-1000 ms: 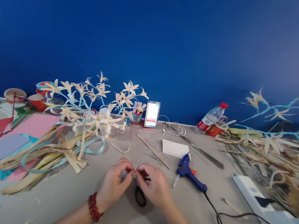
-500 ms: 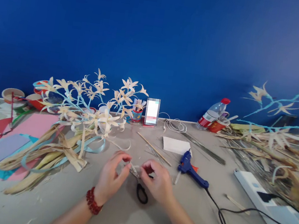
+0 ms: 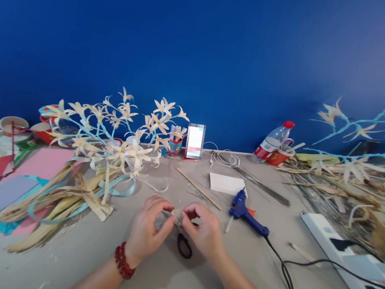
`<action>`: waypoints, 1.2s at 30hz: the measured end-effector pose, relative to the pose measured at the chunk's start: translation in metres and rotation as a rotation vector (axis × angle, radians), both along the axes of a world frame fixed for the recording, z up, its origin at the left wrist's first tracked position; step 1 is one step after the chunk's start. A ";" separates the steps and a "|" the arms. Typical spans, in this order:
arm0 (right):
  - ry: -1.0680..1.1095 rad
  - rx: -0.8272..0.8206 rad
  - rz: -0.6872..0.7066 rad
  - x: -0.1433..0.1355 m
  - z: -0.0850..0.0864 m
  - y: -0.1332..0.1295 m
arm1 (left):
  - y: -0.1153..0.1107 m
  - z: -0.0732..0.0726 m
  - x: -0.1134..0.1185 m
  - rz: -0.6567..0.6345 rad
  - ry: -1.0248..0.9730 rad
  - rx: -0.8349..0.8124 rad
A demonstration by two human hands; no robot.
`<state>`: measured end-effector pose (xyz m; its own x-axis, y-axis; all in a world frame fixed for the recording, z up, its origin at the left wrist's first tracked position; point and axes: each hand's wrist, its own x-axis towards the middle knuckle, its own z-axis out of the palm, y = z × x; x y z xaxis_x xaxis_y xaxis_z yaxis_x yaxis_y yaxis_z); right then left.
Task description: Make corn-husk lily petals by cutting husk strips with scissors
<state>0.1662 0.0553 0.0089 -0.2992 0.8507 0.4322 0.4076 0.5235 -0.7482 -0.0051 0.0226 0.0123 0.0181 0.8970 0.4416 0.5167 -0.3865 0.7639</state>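
In the middle of the table my left hand (image 3: 151, 225), with a red bead bracelet at its wrist, curls thumb and forefinger around the left side of a small pale piece (image 3: 177, 213). From the other side my right hand (image 3: 203, 228) pinches the same piece. It is blurred and partly covered by fingertips, so I cannot make out its exact kind. Beneath the hands lie scissors (image 3: 184, 246); their black handle loops show, while the blades are mostly hidden.
To the right lie a blue glue gun (image 3: 249, 214), its cord and a white power strip (image 3: 344, 264). A white card (image 3: 226, 184) and a thin stick (image 3: 198, 188) lie ahead. Pale flower branches (image 3: 118, 128) and dried husks (image 3: 65, 193) occupy the left; a bottle (image 3: 272, 143) leans at the back.
My left hand's thumb and forefinger have spread slightly and shifted right, nearer my right fingers. The view has tilted a little, with the table's front edge showing more.
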 end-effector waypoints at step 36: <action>-0.206 0.140 0.083 0.000 0.003 -0.003 | 0.001 -0.001 0.008 -0.013 0.096 0.020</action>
